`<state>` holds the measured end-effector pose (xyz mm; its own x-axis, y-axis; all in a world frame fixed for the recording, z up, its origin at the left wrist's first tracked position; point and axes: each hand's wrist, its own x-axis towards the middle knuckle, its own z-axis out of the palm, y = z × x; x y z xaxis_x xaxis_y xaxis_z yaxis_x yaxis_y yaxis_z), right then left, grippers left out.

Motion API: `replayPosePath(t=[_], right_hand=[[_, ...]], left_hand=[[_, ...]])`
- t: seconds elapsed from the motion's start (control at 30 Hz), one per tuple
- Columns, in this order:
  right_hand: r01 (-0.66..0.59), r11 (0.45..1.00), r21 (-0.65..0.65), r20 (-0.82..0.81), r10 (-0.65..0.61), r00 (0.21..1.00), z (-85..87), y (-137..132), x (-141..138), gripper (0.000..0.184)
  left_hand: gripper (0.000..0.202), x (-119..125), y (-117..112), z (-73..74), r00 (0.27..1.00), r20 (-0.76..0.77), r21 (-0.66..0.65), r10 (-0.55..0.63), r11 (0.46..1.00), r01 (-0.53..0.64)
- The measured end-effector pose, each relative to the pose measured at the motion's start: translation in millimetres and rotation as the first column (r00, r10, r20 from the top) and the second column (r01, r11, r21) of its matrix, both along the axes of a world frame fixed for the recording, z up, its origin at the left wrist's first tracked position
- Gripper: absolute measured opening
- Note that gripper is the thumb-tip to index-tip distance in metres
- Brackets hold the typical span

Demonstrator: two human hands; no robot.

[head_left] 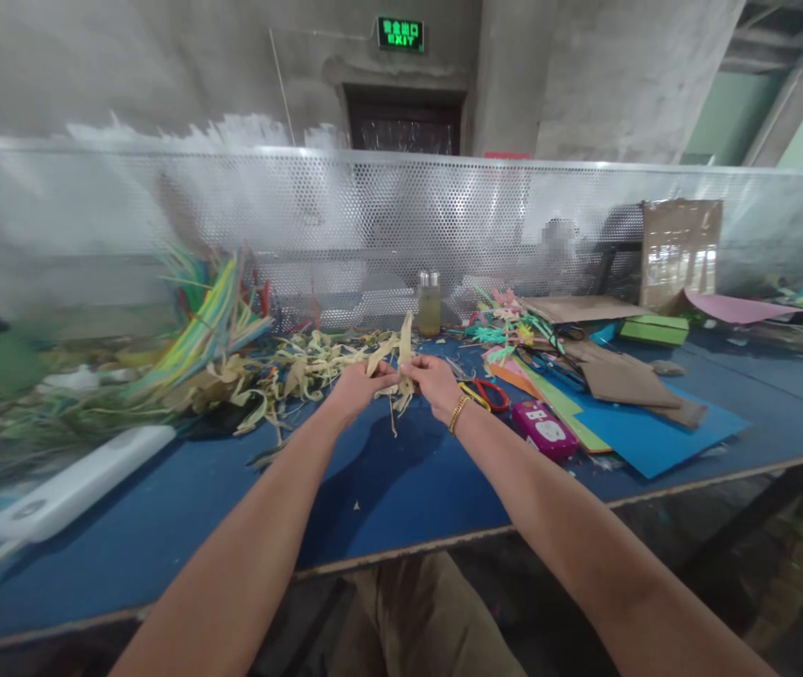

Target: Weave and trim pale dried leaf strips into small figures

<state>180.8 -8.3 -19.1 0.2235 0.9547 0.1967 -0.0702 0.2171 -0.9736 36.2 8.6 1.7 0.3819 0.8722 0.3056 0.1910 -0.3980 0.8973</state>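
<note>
pale strips (405, 337), at least two, pinched by left hand (357, 387), right hand (436, 382); one bottle (430, 308) beyond.

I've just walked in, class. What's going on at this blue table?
A person works with both bare hands: the left hand and right hand meet above the blue table, holding pale, husk-like strips. A loose heap of similar strips lies around and beyond the left hand. A purple box sits to the right.
</note>
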Motion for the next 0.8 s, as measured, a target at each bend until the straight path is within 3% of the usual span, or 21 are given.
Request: replayPosePath(t=[0.23,0.6,0.7,0.8], right_hand=[[-0.063,0.989,-0.133,-0.266,0.026,0.964,10.4,-9,-6,0.021],[-0.084,0.990,-0.110,-0.332,0.043,0.942,12.0,-10,-15,0.013],[-0.023,0.993,-0.119,-0.394,-0.026,0.919,13.5,-4,-6,0.012],[0.144,0.973,-0.178,-0.502,-0.216,0.838,17.7,2,16,0.013]], left_hand=[[0.021,-1,1,0.9,0.997,0.039,-0.015,-0.070,0.997,0.070],[0.020,-5,-1,0.1,0.982,0.131,-0.070,-0.135,0.987,0.145],[0.020,-8,-3,2.5,0.958,0.217,-0.122,-0.186,0.969,0.216],[0.022,-11,-9,11.6,0.868,0.437,-0.161,-0.235,0.929,0.332]])
